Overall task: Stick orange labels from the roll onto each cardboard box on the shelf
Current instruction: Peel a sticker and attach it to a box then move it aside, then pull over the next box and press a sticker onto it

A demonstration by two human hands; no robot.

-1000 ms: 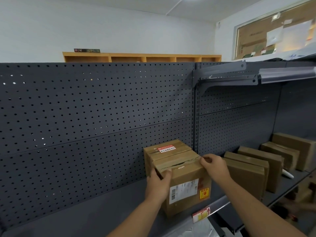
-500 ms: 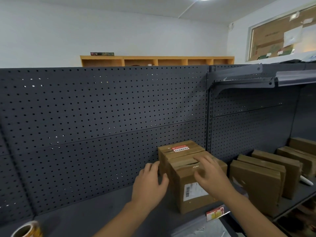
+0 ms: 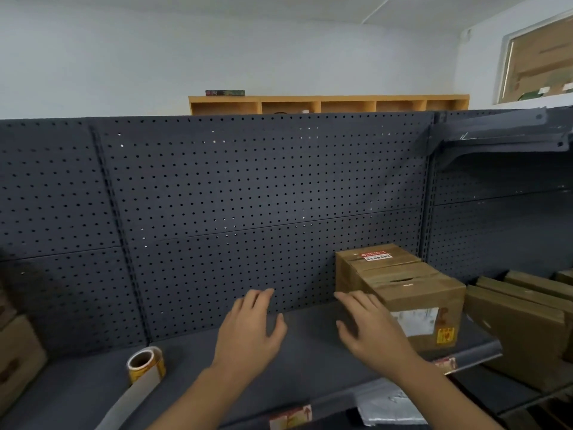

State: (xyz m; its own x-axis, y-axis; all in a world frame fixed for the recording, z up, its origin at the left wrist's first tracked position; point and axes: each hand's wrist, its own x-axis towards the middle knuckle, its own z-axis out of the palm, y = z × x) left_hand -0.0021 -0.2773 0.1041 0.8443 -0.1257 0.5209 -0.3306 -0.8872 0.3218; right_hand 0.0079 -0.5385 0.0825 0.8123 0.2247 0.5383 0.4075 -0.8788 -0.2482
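Here, both hands free, label roll (image 3: 145,366) lying on the shelf (image 3: 310,364) at lower left, its backing strip trailing off the front edge.

A careless reach could, I judge, snag that loose strip and drag the roll off the shelf; the two stacked cardboard boxes (image 3: 400,290) stand well to its right, flat boxes (image 3: 521,318) beyond. The left hand (image 3: 251,330) hovers with fingers spread, holding nothing; the right hand (image 3: 369,327), likewise spread and empty, is just beside the front box.

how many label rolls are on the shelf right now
1: the label roll stands on the shelf at lower left, left of both hands, with its backing strip trailing forward. Others may sit out of frame.
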